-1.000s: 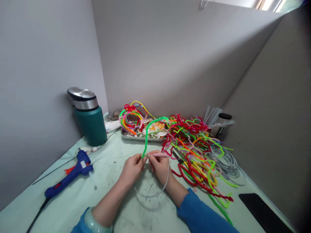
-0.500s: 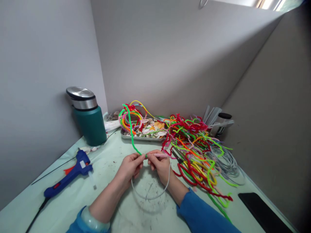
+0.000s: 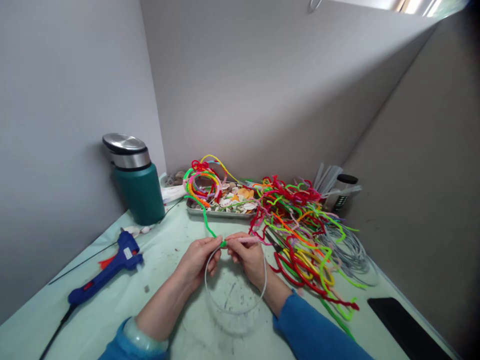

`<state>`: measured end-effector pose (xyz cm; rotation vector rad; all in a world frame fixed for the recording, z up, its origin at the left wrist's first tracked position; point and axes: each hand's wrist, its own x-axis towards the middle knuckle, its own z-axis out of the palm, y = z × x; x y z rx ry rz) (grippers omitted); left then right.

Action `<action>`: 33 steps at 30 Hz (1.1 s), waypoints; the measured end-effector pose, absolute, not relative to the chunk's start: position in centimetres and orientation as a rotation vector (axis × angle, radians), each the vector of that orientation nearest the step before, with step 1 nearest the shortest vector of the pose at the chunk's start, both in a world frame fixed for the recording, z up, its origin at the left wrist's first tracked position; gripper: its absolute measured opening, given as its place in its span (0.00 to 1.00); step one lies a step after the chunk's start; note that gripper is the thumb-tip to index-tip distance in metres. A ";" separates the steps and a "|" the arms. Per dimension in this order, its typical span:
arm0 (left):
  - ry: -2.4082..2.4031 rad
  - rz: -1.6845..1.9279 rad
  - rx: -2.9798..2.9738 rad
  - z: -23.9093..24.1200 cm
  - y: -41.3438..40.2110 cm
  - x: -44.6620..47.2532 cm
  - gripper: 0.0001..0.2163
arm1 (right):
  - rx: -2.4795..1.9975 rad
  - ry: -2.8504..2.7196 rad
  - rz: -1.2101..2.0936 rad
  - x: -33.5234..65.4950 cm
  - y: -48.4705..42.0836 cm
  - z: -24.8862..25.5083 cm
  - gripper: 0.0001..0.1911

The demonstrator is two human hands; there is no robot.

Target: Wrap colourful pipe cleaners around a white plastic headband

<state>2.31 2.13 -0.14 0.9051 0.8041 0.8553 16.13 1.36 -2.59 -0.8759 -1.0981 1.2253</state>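
Observation:
Between my hands hangs a white wire hoop (image 3: 240, 313), its upper right part wrapped in pink pipe cleaner (image 3: 249, 240). My left hand (image 3: 199, 260) pinches a green pipe cleaner (image 3: 205, 220) where it winds round the hoop. The green strand's loose end reaches up and left, in front of the tray. My right hand (image 3: 245, 255) grips the hoop at the pink wrapping, close beside the green coils. The fingertips of both hands nearly meet. Some of the hoop is hidden behind my fingers.
At left lie a blue glue gun (image 3: 108, 265) and a green bottle (image 3: 138, 192). Behind my hands, a metal tray (image 3: 225, 214) holds shell-like pieces and wrapped coloured rings (image 3: 191, 187). To the right are heaped pipe cleaners (image 3: 296, 215), scissors (image 3: 275, 243), coiled grey wire (image 3: 348, 250) and a black phone-like slab (image 3: 405, 325).
The green pipe cleaner's loose end has swung down and left from upright. More green shows wound between my fingertips, and the hoop has shifted slightly right and down.

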 end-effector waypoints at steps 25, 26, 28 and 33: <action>1.247 1.222 1.524 -0.6 2.0 2.9 0.10 | -0.978 -1.030 1.094 16.2 1.8 -2.4 0.10; 1.259 1.241 1.626 -0.5 1.8 2.9 0.08 | -0.977 -1.025 1.094 16.2 1.8 -2.4 0.10; 1.275 1.290 1.828 -0.5 1.6 2.9 0.06 | -0.970 -1.023 1.097 16.1 1.8 -2.4 0.11; 1.266 1.365 2.061 -0.7 1.5 2.8 0.05 | -0.952 -1.026 1.109 16.2 1.7 -2.5 0.10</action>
